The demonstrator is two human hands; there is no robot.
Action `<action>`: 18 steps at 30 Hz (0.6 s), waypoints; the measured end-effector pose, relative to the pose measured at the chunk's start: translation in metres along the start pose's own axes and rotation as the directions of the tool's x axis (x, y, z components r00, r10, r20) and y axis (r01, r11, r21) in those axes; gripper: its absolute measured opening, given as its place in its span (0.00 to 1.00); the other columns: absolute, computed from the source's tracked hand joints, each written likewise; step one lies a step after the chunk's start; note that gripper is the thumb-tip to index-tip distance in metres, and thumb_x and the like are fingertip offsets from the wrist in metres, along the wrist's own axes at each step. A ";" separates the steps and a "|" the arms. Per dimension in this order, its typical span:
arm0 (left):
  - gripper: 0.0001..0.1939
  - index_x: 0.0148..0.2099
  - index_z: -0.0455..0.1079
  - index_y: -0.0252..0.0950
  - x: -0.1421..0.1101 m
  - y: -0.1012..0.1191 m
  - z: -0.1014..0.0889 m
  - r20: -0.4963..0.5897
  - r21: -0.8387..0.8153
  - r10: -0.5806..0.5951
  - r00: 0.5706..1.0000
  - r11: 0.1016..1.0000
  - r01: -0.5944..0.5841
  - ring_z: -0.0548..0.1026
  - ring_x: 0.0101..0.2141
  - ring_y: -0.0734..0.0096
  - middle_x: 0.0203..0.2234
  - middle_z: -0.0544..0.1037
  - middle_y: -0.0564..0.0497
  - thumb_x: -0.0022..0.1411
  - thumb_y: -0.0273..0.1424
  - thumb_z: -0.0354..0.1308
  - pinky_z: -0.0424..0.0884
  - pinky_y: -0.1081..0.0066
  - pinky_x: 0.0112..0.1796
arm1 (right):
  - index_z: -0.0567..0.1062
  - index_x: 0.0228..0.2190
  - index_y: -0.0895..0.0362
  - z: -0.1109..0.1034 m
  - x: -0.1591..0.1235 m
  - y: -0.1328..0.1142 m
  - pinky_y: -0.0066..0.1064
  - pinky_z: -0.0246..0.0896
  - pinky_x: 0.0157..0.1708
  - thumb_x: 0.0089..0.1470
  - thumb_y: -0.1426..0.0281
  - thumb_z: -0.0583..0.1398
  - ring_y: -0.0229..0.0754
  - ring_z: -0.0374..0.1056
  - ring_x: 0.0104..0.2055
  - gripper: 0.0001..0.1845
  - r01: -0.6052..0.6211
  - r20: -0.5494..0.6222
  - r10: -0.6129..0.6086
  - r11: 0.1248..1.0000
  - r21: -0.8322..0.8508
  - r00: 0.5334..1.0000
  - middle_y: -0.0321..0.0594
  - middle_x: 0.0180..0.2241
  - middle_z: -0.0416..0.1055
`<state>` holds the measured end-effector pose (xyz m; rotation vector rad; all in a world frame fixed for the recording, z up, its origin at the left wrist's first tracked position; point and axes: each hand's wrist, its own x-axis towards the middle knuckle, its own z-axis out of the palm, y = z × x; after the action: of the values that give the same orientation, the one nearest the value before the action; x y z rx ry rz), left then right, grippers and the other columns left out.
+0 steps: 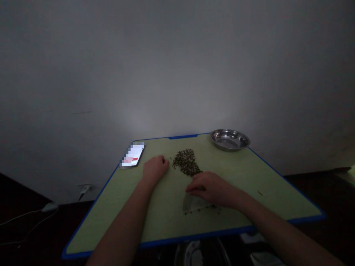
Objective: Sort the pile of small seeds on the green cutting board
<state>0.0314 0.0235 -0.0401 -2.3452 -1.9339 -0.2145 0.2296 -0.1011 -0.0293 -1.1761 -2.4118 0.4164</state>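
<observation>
The pile of small dark grains (186, 162) is spread on the bench (163, 221) between the two hands, just beyond the right hand (210, 187) and to the right of the left hand (155, 168). The right hand is held low at the near end of the pile, palm down, with its fingers bent and bunched towards the thumb; whether anything is pinched cannot be told. Beneath and just nearer than this hand, a clear, curved-edged object (191, 204) is partly covered, and a few grains are scattered along its near edge. The left hand is rested on the bench with its fingers curled into a loose fist. To its left, a phone (133, 155) with a lit screen is laid. Beyond the right hand, to its right, a metal bowl (230, 140) is set at the far edge.
</observation>
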 end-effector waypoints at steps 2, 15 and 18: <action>0.19 0.35 0.72 0.39 -0.002 0.000 0.003 -0.026 0.016 -0.002 1.000 1.000 0.002 0.75 0.33 0.58 0.31 0.78 0.44 0.58 0.40 0.41 0.65 0.67 0.29 | 0.79 0.36 0.54 0.000 -0.002 0.001 0.25 0.56 0.33 0.54 0.70 0.59 0.37 0.68 0.33 0.09 -0.003 -0.004 0.003 1.000 0.003 1.000 0.38 0.31 0.76; 0.17 0.35 0.71 0.39 -0.006 -0.002 0.004 -0.013 -0.033 0.004 1.000 0.999 -0.005 0.74 0.32 0.62 0.31 0.78 0.46 0.59 0.39 0.42 0.62 0.69 0.28 | 0.79 0.36 0.55 -0.007 -0.023 0.017 0.29 0.59 0.33 0.53 0.72 0.58 0.39 0.69 0.33 0.10 -0.157 -0.034 0.157 0.988 0.001 0.987 0.39 0.32 0.77; 0.17 0.35 0.71 0.39 -0.007 -0.001 0.003 -0.016 -0.036 0.006 1.000 0.999 -0.006 0.74 0.32 0.62 0.31 0.78 0.45 0.59 0.39 0.42 0.62 0.68 0.29 | 0.79 0.36 0.54 -0.011 -0.032 0.015 0.28 0.59 0.32 0.53 0.73 0.57 0.39 0.70 0.32 0.11 -0.211 -0.028 0.212 0.977 0.020 0.977 0.39 0.32 0.77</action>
<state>0.0289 0.0180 -0.0446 -2.3639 -1.9316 -0.2680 0.2627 -0.1165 -0.0338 -1.4276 -2.2605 0.4794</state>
